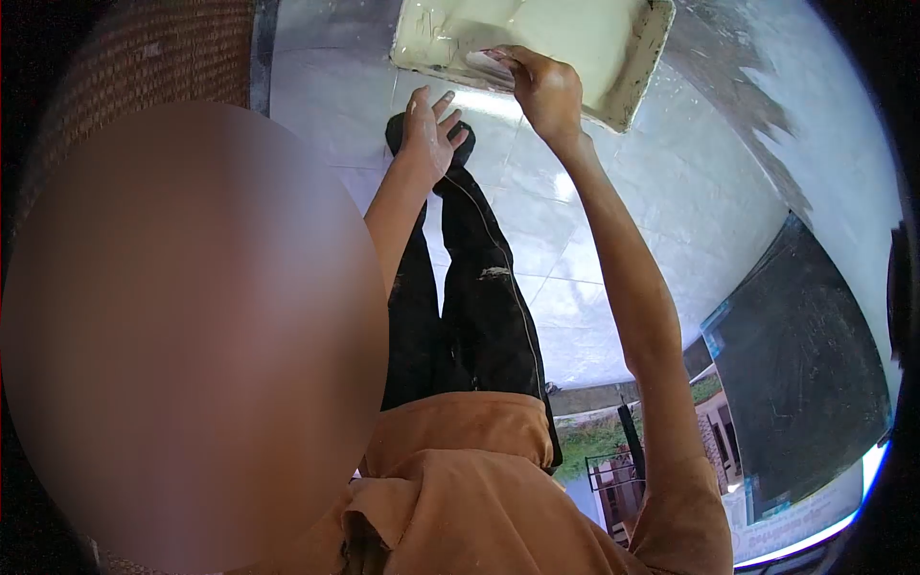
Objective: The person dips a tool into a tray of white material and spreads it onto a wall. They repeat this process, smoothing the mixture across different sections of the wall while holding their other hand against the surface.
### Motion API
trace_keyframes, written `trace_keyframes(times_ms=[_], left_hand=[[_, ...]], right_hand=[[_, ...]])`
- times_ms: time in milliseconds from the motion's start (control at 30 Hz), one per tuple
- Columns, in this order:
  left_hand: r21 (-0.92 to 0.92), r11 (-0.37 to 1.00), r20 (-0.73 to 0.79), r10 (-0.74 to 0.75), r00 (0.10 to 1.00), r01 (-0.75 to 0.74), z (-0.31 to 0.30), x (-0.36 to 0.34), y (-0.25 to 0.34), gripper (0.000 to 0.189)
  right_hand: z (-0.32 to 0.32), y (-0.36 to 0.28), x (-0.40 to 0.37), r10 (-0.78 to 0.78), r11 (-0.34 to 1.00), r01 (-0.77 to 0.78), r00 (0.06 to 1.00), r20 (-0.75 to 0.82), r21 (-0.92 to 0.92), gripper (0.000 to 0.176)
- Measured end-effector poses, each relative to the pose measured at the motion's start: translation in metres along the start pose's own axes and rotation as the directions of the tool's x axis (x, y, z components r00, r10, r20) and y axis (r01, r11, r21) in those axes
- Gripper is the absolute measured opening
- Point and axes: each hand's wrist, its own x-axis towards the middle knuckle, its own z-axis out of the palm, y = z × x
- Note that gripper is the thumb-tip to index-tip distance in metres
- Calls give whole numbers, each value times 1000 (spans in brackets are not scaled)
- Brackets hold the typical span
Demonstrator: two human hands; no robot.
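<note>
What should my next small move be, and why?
Perhaps ease your right hand slightly farther over the tray: the pale thing it pinches appears close to the near rim, with floor just outside, so any drips might miss the tray.

This looks like a room being painted or finished, part of a building that opens onto the outdoors, though whether it is a home, a school or something else cannot be told. The work shows in the broad, paint-flecked tray (625,107) of pale liquid (565,29) set on the glossy tiled floor (565,225), the patchy grey-and-white wall (767,86), and the dark panel (805,374) with blue tape (716,329) along its edges. A woven brown surface (172,72) stands to one side, and beyond the opening lie green grass (586,452) and part of another building (709,431).
</note>
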Motion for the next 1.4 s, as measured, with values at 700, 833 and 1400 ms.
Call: trace_keyframes(times_ms=[700, 833, 1400], left_hand=[[-164, 984, -32, -72, 997, 65, 4, 12, -42, 40], [-194, 978, -45, -87, 995, 77, 0, 11, -41, 45], [-170, 982, 33, -73, 997, 77, 26, 17, -63, 60]], right_hand=[[-15, 75, 7, -102, 981, 56, 963, 248, 188, 24], [-28, 93, 11, -67, 971, -21, 931, 359, 238, 21], [-25, 100, -5, -18, 997, 13, 997, 71, 71, 18]])
